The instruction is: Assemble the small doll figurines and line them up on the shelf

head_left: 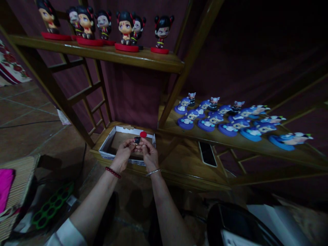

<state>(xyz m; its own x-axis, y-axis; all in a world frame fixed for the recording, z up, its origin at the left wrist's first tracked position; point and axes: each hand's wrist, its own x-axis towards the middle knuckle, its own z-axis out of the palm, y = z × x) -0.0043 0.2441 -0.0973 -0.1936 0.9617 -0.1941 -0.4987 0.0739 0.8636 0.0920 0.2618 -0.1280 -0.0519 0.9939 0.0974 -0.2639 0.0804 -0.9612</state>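
Observation:
Both my hands are together over a shallow cardboard box [101,152]. My left hand [124,152] is closed on a small black-haired figurine [137,140], with its dark head showing above the fingers. Close beside it, my right hand [150,153] is closed too, and a red round base [143,134] shows at its fingertips. The fingers of both hands meet below the figurine's head, so its body is mostly hidden. I cannot tell whether the figurine and the base are joined.
Several figurines on red bases [127,47] line the upper wooden shelf [110,54]. Several blue-haired figurines [210,120] stand on the right shelf [174,131]. A phone [207,153] lies on the lower board [176,157]. A green rack [52,205] is on the floor at left.

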